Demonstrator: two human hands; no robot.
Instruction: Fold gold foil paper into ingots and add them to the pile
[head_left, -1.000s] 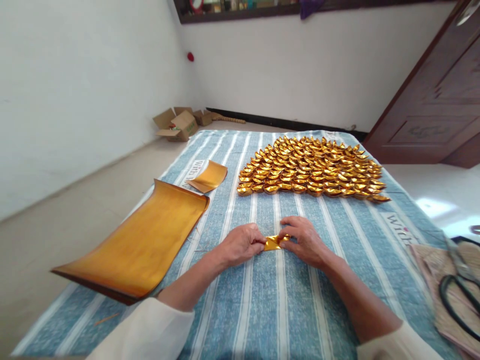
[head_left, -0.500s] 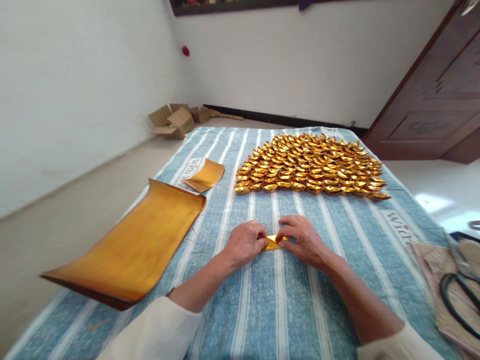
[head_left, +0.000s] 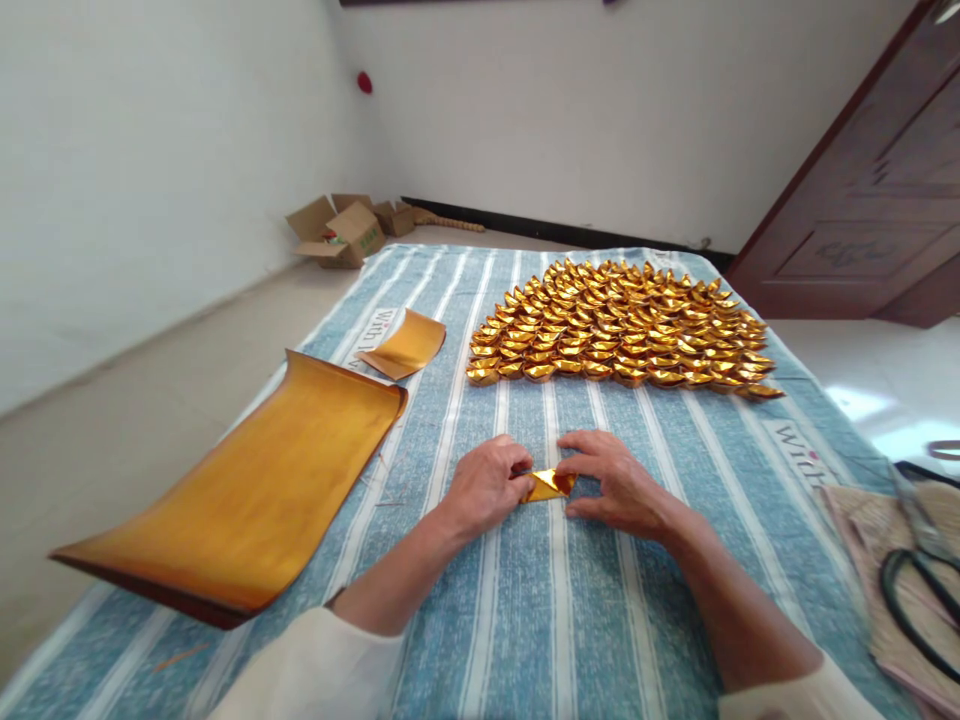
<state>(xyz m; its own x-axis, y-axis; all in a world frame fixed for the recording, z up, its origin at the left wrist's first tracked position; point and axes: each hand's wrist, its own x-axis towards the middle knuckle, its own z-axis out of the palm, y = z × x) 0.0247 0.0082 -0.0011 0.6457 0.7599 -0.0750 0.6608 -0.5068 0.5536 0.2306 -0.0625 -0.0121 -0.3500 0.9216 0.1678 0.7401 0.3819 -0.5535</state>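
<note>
While my left hand (head_left: 486, 487) pinches one end of the gold foil (head_left: 547, 486) on the cloth (head_left: 592, 620), my right hand (head_left: 624, 487) spreads loosely at the other; sheets (head_left: 240, 480) lie left, folded boats (head_left: 615, 335) beyond, scissors (head_left: 928, 541) right.

White walls (head_left: 562, 120) meet in the far corner of my remote view; a dark baseboard (head_left: 517, 222) borders the pale floor (head_left: 217, 345). At right I see a reddish-brown panelled door (head_left: 855, 190), with bright light patches (head_left: 859, 403) nearby; cardboard boxes (head_left: 358, 232) lie beyond the cloth-covered table (head_left: 427, 440).
</note>
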